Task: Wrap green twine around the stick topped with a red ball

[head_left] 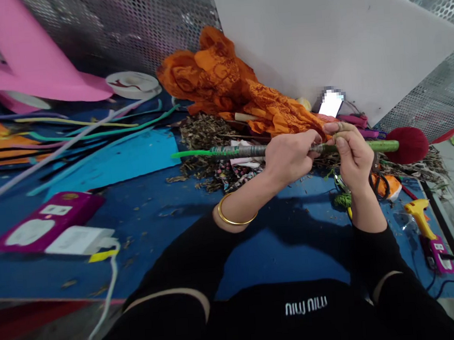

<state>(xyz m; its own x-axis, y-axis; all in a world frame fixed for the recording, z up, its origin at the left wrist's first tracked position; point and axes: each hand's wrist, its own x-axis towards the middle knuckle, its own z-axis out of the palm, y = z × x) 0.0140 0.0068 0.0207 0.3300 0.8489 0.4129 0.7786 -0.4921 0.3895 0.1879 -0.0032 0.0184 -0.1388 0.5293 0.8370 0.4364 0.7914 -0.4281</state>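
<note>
A long stick [249, 151] lies level across both hands above the table. Grey-green wrapping covers its left part, a bright green tip sticks out at the left end, and a dark red ball [407, 145] sits at the right end. My left hand [291, 155], with a gold bangle at the wrist, is closed round the wrapped middle. Just to the right, my right hand [352, 151] pinches the green part between thumb and fingers. Whether a thin strand runs between the fingertips cannot be made out. Behind the hands lies crumpled orange cloth [224, 77].
Dried plant bits [204, 132] lie along the back of the blue table [159, 257]. At left are a purple power strip [69, 201] with a white plug, coloured stems [103, 132] and a tape roll [133, 84]. Scissors [379, 185], a yellow glue gun [420, 216] and a lit phone [330, 105] are at right.
</note>
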